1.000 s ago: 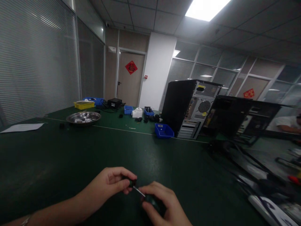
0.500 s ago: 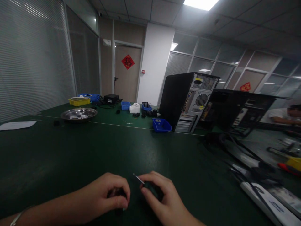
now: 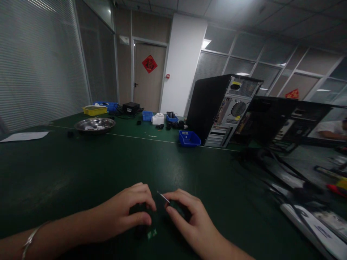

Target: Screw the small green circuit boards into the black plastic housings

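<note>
My right hand point(image 3: 191, 216) is closed round a screwdriver point(image 3: 163, 197). Its thin metal shaft sticks out past the fingertips, up and to the left, while the dark handle is mostly covered by the palm. To the left, my left hand point(image 3: 132, 209) is held low over the table with the fingers curved and a gap between them and the thumb; nothing shows in the gap. Just below that thumb lies a small green circuit board point(image 3: 152, 234) with pale spots. A dark patch beside the board is too dim to make out.
A blue bin point(image 3: 189, 139) stands before a black computer tower point(image 3: 210, 108). Back left are a metal bowl point(image 3: 94, 125) and a yellow basket point(image 3: 94, 111). Black cables point(image 3: 260, 159) and a white power strip point(image 3: 306, 225) lie to the right. A person's arm point(image 3: 332, 134) shows at far right.
My left fingers have spread from the thumb, and the green board now shows below them. Both hands sit slightly higher and further right in view. The right hand keeps the screwdriver.
</note>
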Available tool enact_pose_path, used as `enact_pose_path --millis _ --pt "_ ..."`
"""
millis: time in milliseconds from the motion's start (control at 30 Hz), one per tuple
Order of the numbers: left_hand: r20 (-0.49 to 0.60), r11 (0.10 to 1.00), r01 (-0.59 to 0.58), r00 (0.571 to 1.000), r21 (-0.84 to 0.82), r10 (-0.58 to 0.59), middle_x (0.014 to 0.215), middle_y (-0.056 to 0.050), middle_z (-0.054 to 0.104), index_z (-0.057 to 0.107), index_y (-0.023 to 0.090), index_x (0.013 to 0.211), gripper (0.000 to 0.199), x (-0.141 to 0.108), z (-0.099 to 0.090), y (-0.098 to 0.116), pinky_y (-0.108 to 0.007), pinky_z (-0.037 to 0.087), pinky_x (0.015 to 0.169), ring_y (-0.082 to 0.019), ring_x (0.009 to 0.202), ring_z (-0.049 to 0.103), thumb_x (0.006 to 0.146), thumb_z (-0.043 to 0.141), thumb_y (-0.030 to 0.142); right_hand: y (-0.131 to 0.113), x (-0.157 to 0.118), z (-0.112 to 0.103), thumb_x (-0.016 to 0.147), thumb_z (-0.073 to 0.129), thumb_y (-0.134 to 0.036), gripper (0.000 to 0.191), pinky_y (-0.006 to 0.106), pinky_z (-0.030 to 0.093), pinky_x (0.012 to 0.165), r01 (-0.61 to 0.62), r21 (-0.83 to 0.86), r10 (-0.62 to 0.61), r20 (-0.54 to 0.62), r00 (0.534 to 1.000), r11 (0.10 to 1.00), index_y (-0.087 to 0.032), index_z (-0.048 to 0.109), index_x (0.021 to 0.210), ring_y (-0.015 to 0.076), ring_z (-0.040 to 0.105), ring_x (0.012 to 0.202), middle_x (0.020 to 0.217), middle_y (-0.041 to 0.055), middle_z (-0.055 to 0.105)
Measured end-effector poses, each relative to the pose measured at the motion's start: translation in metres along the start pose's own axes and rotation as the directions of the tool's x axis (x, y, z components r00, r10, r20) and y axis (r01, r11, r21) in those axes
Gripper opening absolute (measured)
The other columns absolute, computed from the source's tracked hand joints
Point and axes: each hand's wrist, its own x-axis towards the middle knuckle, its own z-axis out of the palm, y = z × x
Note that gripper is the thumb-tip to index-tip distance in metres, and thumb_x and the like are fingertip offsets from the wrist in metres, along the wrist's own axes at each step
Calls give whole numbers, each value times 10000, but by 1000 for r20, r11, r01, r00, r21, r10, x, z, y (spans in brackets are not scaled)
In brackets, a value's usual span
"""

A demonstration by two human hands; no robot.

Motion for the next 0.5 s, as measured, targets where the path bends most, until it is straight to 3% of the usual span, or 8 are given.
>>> enact_pose_path --millis 167,267,400,500 --pt "67 1000 -9 998 25 7 1015 -30 608 633 231 1004 520 -2 -11 -2 -291 414 787 -238 946 526 612 847 498 -6 -1 3 836 607 -143 123 259 469 697 -22 -146 33 74 997 989 -181 655 943 181 631 779 859 42 654" --pt "104 999 -25 994 47 20 1015 -31 605 625 235 1015 581 -2 -13 -4 -311 403 815 -248 945 517 563 868 506 -9 -3 8 778 676 -178 130 248 444 617 -9 -258 48 147 988 966 -188 657 905 181 636 719 825 36 655" --pt "110 999 -20 994 48 15 1005 -27 612 631 237 1019 492 -2 -15 -6 -313 398 823 -249 968 523 642 833 482 2 -6 22 758 761 -363 280 230 403 503 224 -377 -102 315 943 899 -235 696 999 174 651 640 821 25 690" --pt "70 1000 0 998 30 -2 992 -21 618 635 240 1012 474 -3 -17 -8 -301 407 792 -239 950 536 647 832 471 19 -7 31 883 628 -460 232 228 406 474 406 -426 -273 340 900 809 -268 698 994 158 651 611 817 7 714"
